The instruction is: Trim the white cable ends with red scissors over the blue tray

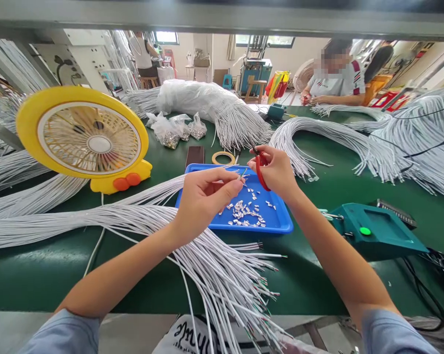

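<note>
1. Cable end (pixel 244 171): over the far part of the blue tray (pixel 283 227), between both hands; a green core shows. Other cores too small to sort from here.
2. Doing it well, my view: pinch the jacket near the end, fan the cores apart, keep the tool nose off the fingertips, stay over the tray.
3. Left hand (pixel 209 196): thumb and index together, pinched on the cable end. Looks like a light precision hold; enough, I'd judge, provided the jacket doesn't roll.
4. Right hand (pixel 277 169): fingers wrapped round the red-handled cutters (pixel 261 176), nose angled up, near the cable end. Can't tell whether the blades are parted.
5. Below the hands: small white connectors (pixel 244 212) loose in the tray.
6. Nearer the body: white cable bundle (pixel 222 265), ends fanned under the left forearm. I'd keep that sleeve clear so nothing drags.
7. Further out: tape roll (pixel 232 159) behind the tray, yellow fan (pixel 98 144) left, teal bench machine (pixel 380 231) right.
</note>
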A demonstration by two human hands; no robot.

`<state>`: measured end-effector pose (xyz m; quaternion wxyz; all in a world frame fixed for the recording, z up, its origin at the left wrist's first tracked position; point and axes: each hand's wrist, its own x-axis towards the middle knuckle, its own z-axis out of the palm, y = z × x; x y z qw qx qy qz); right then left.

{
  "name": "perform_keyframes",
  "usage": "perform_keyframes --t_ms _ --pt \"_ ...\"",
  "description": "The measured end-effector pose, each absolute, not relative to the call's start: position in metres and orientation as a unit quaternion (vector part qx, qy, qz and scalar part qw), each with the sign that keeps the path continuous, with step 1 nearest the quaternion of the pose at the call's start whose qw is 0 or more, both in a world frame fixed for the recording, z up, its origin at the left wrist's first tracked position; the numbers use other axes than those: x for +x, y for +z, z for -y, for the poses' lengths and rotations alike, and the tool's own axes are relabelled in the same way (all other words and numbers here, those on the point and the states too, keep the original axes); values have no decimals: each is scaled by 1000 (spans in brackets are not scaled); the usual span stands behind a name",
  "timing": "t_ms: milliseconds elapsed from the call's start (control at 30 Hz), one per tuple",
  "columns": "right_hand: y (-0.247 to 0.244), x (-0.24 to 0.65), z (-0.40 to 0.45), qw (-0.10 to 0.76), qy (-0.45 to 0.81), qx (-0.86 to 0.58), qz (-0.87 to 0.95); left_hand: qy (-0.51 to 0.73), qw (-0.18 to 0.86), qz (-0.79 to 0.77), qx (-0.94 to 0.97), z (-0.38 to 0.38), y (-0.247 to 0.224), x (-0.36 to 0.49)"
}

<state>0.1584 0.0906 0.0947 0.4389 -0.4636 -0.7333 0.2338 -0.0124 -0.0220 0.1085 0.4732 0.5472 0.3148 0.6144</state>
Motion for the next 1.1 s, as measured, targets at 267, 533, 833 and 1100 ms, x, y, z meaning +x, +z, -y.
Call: perform_keyframes --t_ms 267,533,833,1100 --pt "102 150 -72 489 325 -423 690 624 351 -352 603 21 109 -11" --pt "105 149 -66 503 351 -402 680 640 79 -333 688 24 104 -9" --pt "107 148 -63 507 361 -406 670 644 28 -306 701 32 105 -6" --pt "106 148 -61 516 348 -401 672 614 64 -265 741 41 107 0"
